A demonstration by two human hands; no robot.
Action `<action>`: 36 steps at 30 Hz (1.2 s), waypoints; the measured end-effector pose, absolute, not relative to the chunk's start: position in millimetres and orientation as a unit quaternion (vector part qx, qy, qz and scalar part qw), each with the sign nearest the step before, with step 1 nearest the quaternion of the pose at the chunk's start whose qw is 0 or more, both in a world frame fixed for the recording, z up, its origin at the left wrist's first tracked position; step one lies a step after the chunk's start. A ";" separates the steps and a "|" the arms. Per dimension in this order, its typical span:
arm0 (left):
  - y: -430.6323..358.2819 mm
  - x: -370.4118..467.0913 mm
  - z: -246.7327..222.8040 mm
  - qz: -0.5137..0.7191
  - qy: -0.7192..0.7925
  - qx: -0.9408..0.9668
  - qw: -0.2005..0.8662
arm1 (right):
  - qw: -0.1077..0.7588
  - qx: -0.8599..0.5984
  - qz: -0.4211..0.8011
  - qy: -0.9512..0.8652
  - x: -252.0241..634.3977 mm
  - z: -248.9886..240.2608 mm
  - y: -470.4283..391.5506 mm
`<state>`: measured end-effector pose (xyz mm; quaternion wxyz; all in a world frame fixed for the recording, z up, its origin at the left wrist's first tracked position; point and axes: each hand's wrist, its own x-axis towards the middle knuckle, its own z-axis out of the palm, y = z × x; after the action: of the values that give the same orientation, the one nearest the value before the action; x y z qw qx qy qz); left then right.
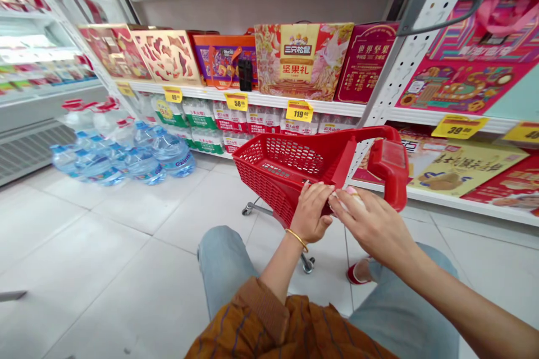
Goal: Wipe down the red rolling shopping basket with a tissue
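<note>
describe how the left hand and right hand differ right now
The left hand wears a gold bracelet; the right hand shows none. The right hand curls around a small whitish thing, partly hidden; the left hand lies with its fingers at the edge of the red cart. Both are ungloved and close together.

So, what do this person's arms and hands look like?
Both hands are bare, without gloves. The left hand has a thin gold-coloured bangle at its wrist, with a brown cuff further up that arm. The right hand shows no bracelet, and no sleeve covers its visible forearm.
</note>
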<state>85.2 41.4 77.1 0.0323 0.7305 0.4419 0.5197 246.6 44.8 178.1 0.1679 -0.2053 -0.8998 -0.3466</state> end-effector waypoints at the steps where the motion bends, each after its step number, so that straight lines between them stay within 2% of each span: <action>1: 43.3 85.7 75.8 0.515 0.441 0.735 0.020 | 0.164 -0.200 -0.348 -0.901 251.1 179.3 45.0; 6: 46.7 91.8 72.1 0.505 0.440 0.741 -0.035 | 0.170 -0.178 -0.334 -0.910 266.7 185.6 43.1; 14: 44.8 93.1 71.3 0.488 0.442 0.750 -0.067 | 0.182 -0.187 -0.288 -0.922 284.8 184.2 39.3; 21: 40.6 94.7 71.8 0.502 0.459 0.731 -0.044 | 0.201 -0.199 -0.277 -0.918 300.9 190.3 33.6; 28: 31.0 107.0 76.6 0.544 0.481 0.687 -0.008 | 0.213 -0.189 -0.326 -0.902 270.2 179.1 35.9; 36: 33.5 90.9 69.7 0.535 0.464 0.706 -0.029 | 0.241 -0.129 -0.310 -0.911 276.6 176.8 47.5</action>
<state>90.9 33.5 69.7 -0.0287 0.7057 0.4637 0.5350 276.6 47.5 176.8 0.2408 -0.1289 -0.9107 -0.3098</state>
